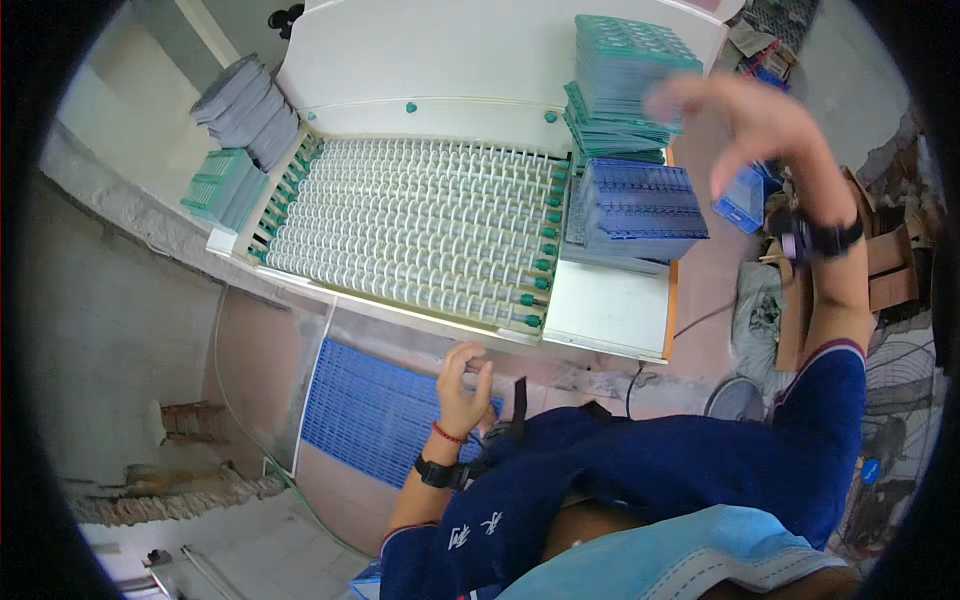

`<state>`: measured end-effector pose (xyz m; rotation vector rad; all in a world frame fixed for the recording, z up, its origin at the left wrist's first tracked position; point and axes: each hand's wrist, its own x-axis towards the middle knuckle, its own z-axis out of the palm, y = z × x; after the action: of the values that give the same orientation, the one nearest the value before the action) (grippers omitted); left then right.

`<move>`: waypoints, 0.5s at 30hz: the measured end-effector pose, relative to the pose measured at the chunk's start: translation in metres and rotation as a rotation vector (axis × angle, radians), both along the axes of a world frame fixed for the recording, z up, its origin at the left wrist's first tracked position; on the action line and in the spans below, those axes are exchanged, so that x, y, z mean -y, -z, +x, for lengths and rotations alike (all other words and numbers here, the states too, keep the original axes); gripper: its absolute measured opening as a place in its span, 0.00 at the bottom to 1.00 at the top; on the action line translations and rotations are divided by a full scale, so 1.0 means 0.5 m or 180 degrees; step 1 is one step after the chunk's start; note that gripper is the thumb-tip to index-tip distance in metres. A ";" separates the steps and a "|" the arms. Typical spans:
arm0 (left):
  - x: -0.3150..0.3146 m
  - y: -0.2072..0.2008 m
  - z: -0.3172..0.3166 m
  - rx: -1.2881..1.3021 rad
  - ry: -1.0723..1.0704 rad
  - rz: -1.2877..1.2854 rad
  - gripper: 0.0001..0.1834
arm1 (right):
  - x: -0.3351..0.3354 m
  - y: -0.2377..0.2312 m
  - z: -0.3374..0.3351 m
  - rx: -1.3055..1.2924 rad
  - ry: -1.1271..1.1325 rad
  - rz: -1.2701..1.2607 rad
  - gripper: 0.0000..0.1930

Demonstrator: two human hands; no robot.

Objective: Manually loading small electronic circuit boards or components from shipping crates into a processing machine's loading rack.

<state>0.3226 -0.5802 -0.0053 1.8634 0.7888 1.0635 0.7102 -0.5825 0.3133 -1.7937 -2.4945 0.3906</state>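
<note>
My right hand [762,128] is raised at the upper right, blurred, fingers spread and empty, just right of a tall stack of green ridged plates [620,85]. Below that stack sits a stack of blue ridged plates [640,210] on a white side table [610,310]. My left hand [462,385] hangs low in front of the machine's near edge, fingers loosely curled, holding nothing. It hovers over a blue plastic grid mat [370,410] on the floor. A conveyor of white rollers with green end caps [415,230] fills the middle.
A white machine housing [450,55] stands behind the rollers. Grey plates [245,105] and green plates [222,185] are piled at the left. A blue crate [742,200], cardboard boxes [880,265] and a fan [895,420] stand on the right.
</note>
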 end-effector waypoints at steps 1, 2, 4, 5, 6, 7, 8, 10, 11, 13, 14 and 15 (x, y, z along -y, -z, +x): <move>-0.001 -0.004 -0.003 -0.0008 0.0000 -0.0015 0.13 | 0.024 0.044 -0.014 -0.0210 0.0037 -0.0338 0.55; -0.008 -0.011 -0.003 -0.0067 0.0009 0.0024 0.12 | 0.029 0.083 -0.023 -0.0223 0.0020 -0.0348 0.55; -0.026 -0.019 0.006 -0.0102 0.0140 0.0060 0.12 | 0.048 0.148 -0.032 0.0707 -0.0048 -0.0183 0.58; -0.033 -0.022 0.010 -0.0096 0.0253 0.0145 0.12 | 0.049 0.169 -0.029 0.0706 -0.0004 -0.0192 0.58; -0.043 -0.025 0.016 -0.0091 0.0362 0.0244 0.12 | 0.042 0.187 -0.018 0.0725 0.0057 -0.0034 0.59; -0.051 -0.027 0.017 -0.0092 0.0391 0.0249 0.12 | 0.033 0.202 -0.010 0.0744 0.0106 0.0121 0.61; -0.057 -0.028 0.018 -0.0047 0.0490 0.0233 0.12 | 0.025 0.212 -0.006 0.0747 0.0138 0.0121 0.61; -0.070 -0.023 0.008 0.0003 0.0643 0.0208 0.12 | 0.016 0.224 -0.005 0.0791 0.0316 0.0238 0.64; -0.078 -0.017 0.001 0.0088 0.0736 0.0187 0.12 | 0.013 0.224 -0.010 0.0801 0.0359 0.0228 0.64; -0.092 -0.011 -0.010 0.0228 0.0871 0.0167 0.13 | 0.008 0.208 -0.014 0.0228 0.0840 -0.0135 0.65; -0.096 -0.007 -0.020 0.0139 0.0951 0.0233 0.12 | 0.007 0.212 -0.004 0.0220 0.0883 -0.0178 0.65; -0.105 -0.007 -0.030 0.0039 0.1036 0.0311 0.12 | 0.009 0.220 0.010 0.0239 0.0931 -0.0173 0.65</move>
<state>0.3076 -0.5278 -0.0016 1.9826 0.4121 0.9172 0.7154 -0.5870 0.2031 -2.1903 -2.2344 0.3830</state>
